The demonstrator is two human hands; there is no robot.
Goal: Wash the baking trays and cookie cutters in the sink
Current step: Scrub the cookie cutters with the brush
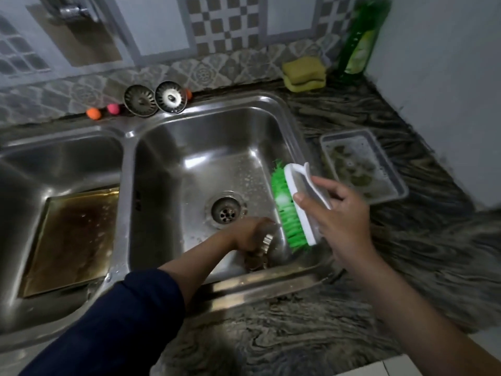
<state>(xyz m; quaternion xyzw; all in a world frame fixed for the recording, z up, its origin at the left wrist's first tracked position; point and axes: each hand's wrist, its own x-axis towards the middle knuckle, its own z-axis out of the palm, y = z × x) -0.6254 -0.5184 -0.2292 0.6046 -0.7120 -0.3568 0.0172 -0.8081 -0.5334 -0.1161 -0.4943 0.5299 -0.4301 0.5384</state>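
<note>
Head view, right hand (337, 213) clamped on brush (294, 206), left hand (250, 234) gripping cookie cutter (267, 240), sponges (304, 74) behind sink (217, 169).

The right steel sink basin (189, 147) is open above the round drain (226, 210); the green-bristled white scrub brush (291, 207) and metal cookie cutters (260, 253) crowd its near right corner

L arm (116, 318) dark navy long sleeve, R forearm (406, 316) bare
</note>
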